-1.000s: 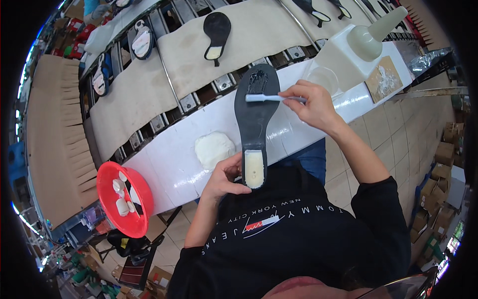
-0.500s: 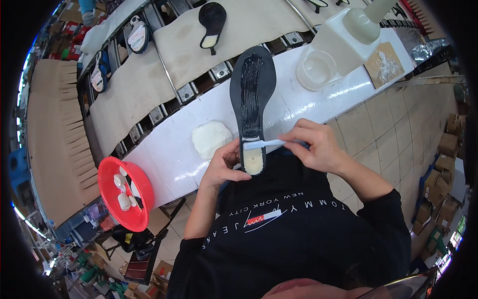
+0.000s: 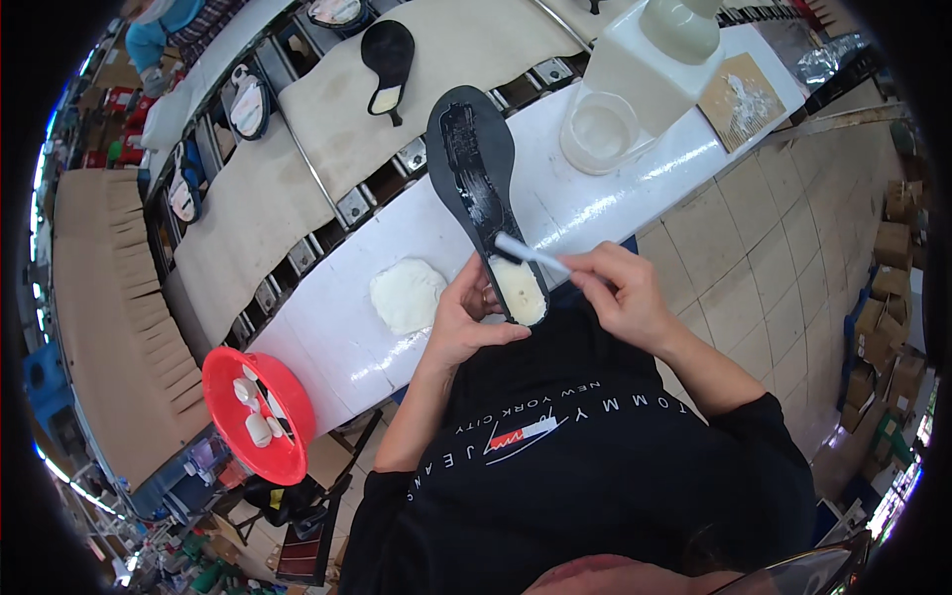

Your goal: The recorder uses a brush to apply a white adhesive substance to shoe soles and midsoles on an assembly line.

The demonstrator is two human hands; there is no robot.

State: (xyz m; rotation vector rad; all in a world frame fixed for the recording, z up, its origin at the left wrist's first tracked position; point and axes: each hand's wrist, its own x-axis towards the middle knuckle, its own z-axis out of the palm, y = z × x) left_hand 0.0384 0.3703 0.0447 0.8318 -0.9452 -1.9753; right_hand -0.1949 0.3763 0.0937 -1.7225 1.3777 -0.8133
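Observation:
My left hand [image 3: 468, 319] grips a black shoe sole [image 3: 468, 134] by its heel end, thumb along the near edge. The sole tilts a little, its toe pointing far and left. A wet, shiny dark coat covers the middle of its forefoot and waist, and a cream-coloured inset [image 3: 520, 290] fills the heel. In my right hand [image 3: 623, 293] a pale toothbrush-like brush [image 3: 531, 254] is pinched by the handle. Its bristles touch the sole at the waist, just above the inset. Left of the sole, a round white pad [image 3: 407, 296] lies on the white tabletop [image 3: 347, 342].
A red basin [image 3: 307, 421] with several white pieces stands at the left. Beyond the table runs a conveyor with beige cloth [image 3: 327, 109], carrying another black sole [image 3: 387, 55] and several shoes. Far right are a clear cup [image 3: 601, 134], a white container [image 3: 650, 74] and a smeared cardboard [image 3: 739, 102].
The sole has turned, its toe going left and its heel right. The brush has swung from lying nearly level across the waist to a slant, its head higher. The whole view has shifted slightly.

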